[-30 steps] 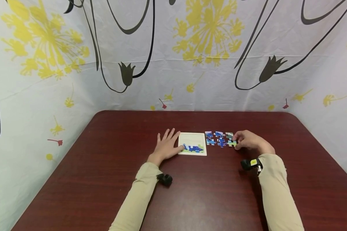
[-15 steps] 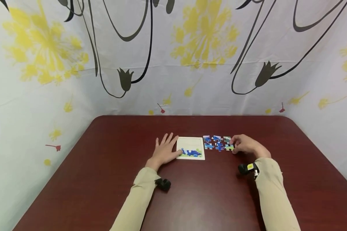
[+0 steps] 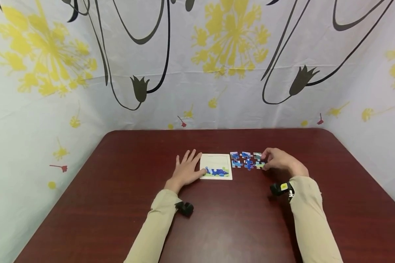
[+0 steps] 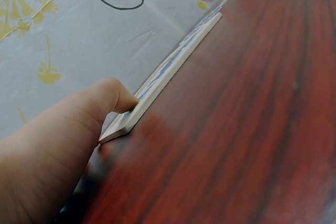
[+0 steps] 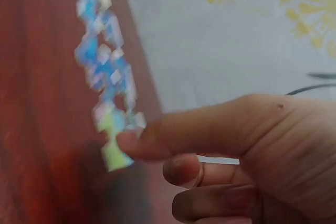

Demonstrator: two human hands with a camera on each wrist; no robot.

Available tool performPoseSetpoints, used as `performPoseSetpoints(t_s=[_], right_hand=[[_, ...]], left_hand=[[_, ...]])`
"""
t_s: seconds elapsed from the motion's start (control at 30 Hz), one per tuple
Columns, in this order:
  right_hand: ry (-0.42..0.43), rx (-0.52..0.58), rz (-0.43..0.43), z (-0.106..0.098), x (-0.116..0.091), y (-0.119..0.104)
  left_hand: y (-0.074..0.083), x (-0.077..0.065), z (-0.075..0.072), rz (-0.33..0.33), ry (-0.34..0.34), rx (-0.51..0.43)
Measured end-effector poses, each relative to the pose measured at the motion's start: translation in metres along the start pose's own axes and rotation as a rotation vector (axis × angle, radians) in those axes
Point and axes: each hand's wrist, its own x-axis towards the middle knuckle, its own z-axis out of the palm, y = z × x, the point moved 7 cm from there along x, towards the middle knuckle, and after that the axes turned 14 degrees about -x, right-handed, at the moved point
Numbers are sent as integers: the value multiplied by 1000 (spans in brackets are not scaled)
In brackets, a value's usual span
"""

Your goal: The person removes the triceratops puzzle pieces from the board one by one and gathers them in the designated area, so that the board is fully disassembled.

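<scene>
My left hand (image 3: 185,174) lies with fingers spread beside a square, white-framed puzzle board (image 3: 217,160), its thumb on the board's left part. Along the board's lower part is a blue and green picture; the upper part is plain. The left wrist view shows the thumb (image 4: 118,95) bent over the frame's edge. My right hand (image 3: 281,161) is at the right end of two rows of puzzle pieces, thumb and index finger apart. Its thumb overlaps a green puzzle piece (image 5: 111,148) in the right wrist view, and the other fingers are loosely bent.
Several blue puzzle pieces (image 3: 248,164) lie right of the board on a dark red-brown table (image 3: 230,219). A white curtain (image 3: 184,54) with yellow flowers hangs behind the table's far edge. Each wrist carries a small black camera (image 3: 185,209).
The right fingers have shifted slightly around the rightmost pieces, and the thumb now lies at the green piece's right edge. The left hand stays on the board; the head view has tilted slightly.
</scene>
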Motion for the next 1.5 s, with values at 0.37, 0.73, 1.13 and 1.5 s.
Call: performPoseSetpoints(t_s=[0.37, 0.73, 1.13, 1.5], right_hand=[[91, -156, -155, 7, 15, -80], [-7, -126, -304, 67, 31, -148], [82, -77, -309, 80, 36, -152], [79, -96, -369, 80, 37, -154]], left_hand=[[-1, -1, -2, -5, 2, -6], [-1, 1, 2, 7, -26, -4], [-1, 0, 0, 13, -50, 2], [-1, 0, -3, 15, -8, -39]])
